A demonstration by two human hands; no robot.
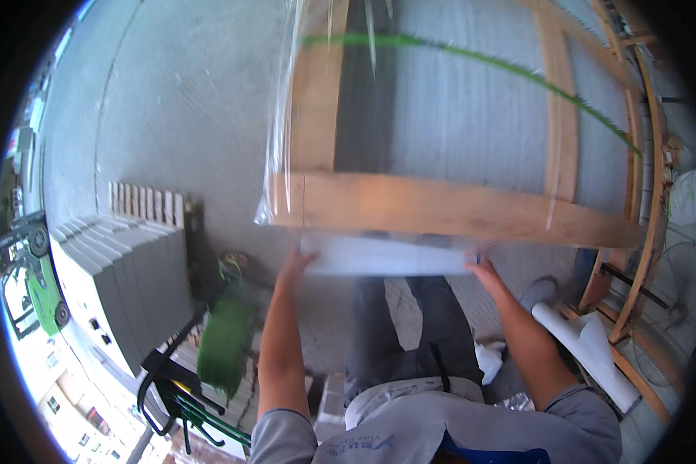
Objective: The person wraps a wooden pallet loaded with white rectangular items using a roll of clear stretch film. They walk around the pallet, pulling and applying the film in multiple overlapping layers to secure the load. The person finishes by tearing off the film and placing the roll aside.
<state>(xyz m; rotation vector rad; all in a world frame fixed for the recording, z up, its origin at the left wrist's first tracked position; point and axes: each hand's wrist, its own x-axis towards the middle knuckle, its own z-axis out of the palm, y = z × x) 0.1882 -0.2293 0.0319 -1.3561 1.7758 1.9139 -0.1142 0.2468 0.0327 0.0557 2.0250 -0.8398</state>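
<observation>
A long whitish roll, apparently stretch film (390,256), lies level in front of my legs, blurred by motion. My left hand (298,259) grips its left end, and my right hand (481,263) has hold of the opposite end. Just beyond the roll stands a wooden crate (441,205) with pale sheet panels between its boards. Clear film clings to the crate's left corner (267,210), with wrinkled strands running along that side. Across its far part runs a green strap (472,56). Both hands are close to the crate's near board.
To the left are a stack of grey-white boxes (131,271), a slatted pallet (145,199), and a strapping cart (166,387) beside a green strap coil (228,344). A green forklift (35,286) stands farther off. Wooden frames (634,298) and a white roll (584,352) lie right.
</observation>
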